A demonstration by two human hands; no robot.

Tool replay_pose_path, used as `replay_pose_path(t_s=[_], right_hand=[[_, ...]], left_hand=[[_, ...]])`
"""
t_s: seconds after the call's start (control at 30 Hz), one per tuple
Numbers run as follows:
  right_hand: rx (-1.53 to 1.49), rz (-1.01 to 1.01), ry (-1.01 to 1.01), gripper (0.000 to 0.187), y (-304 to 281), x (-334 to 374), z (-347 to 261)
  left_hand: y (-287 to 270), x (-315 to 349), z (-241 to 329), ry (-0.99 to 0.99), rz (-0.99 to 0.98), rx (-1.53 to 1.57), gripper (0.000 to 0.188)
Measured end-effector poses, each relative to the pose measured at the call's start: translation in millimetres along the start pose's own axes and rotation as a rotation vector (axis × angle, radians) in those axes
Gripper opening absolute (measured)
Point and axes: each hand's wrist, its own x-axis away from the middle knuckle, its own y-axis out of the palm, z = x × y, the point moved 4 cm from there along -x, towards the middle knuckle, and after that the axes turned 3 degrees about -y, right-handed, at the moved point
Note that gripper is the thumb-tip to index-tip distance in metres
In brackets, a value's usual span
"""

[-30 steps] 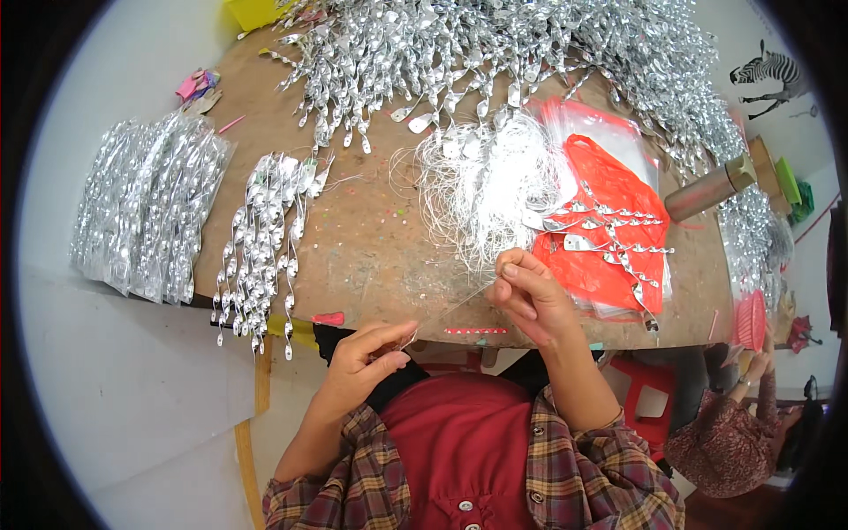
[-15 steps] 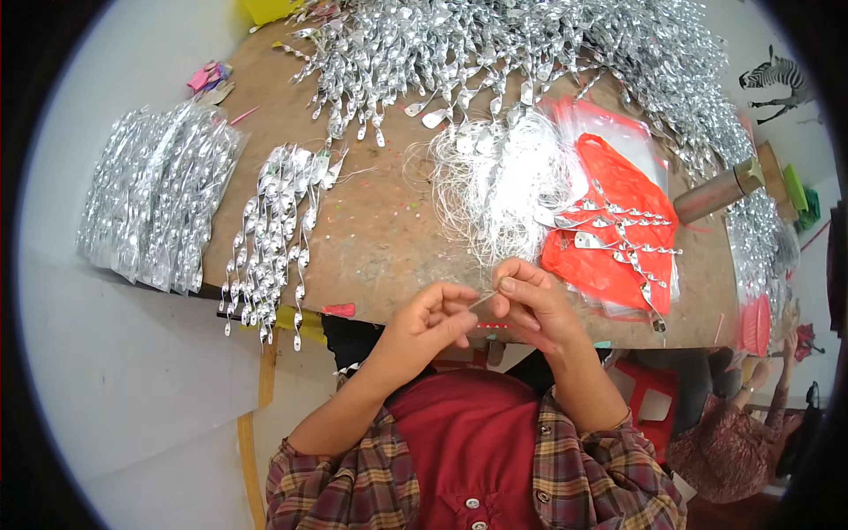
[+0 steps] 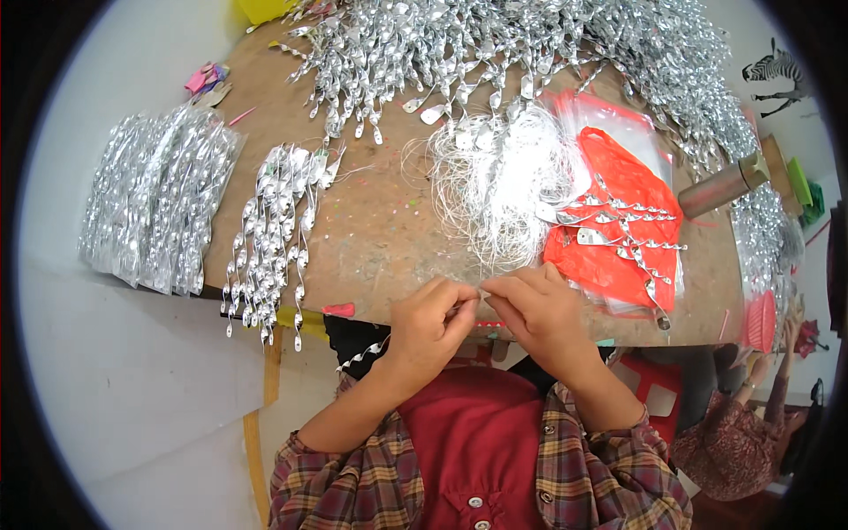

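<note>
My left hand (image 3: 433, 329) and my right hand (image 3: 541, 316) meet fingertip to fingertip at the table's front edge, both closed in a pinch. A thin pale string stretched between them earlier; now the fingers mostly hide it. A twisted silver strip (image 3: 360, 357) sticks out from behind my left hand, over the lap; its upper end is hidden by the hand. Just beyond my fingers lies a tangled bundle of white string (image 3: 495, 190). To the right of it, several twisted silver strips (image 3: 625, 231) lie crossed on a red plastic bag (image 3: 579, 256).
A big heap of twisted silver strips (image 3: 495, 44) covers the table's (image 3: 380, 238) far side. At left are bagged strips (image 3: 159, 199) and a loose bunch (image 3: 269, 238) hanging over the edge. A metal flask (image 3: 720, 187) lies at right. Another person (image 3: 733, 437) is at lower right.
My hands have drawn together, with the fingertips now meeting and the string between them hidden. More of the twisted silver strip shows beside my left wrist.
</note>
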Motion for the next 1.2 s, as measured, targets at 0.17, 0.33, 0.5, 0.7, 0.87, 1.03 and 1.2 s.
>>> replay_pose_path(t_s=[0.17,0.33,0.5,0.7,0.87,1.03,1.2], right_hand=[[0.013,0.011,-0.003,0.015,10.0,3.6,8.5],[-0.596,0.075,0.359,0.009,21.3,11.3,21.8],[-1.202,0.028,0.560,0.007,38.1,13.8,28.2],[-1.251,-0.029,0.624,0.007,42.6,16.5,32.3],[-1.204,-0.024,0.589,0.007,42.0,17.2,33.1],[-1.225,-0.045,0.652,0.006,39.8,19.5,34.4],[-1.093,-0.023,0.623,0.009,31.4,13.7,34.9]], left_hand=[[3.3,2.5,-2.8,-0.014,0.013,0.051,0.006],[12.0,9.9,-13.4,-0.359,-0.079,0.577,0.010],[16.5,14.7,-26.8,-0.435,-0.087,0.824,0.013],[16.3,14.4,-26.4,-0.416,-0.040,0.919,0.017],[15.9,14.3,-26.6,-0.452,-0.015,0.844,0.016],[15.2,14.3,-27.8,-0.478,-0.043,0.821,0.012],[13.9,13.4,-24.3,-0.451,-0.067,0.723,0.007]])
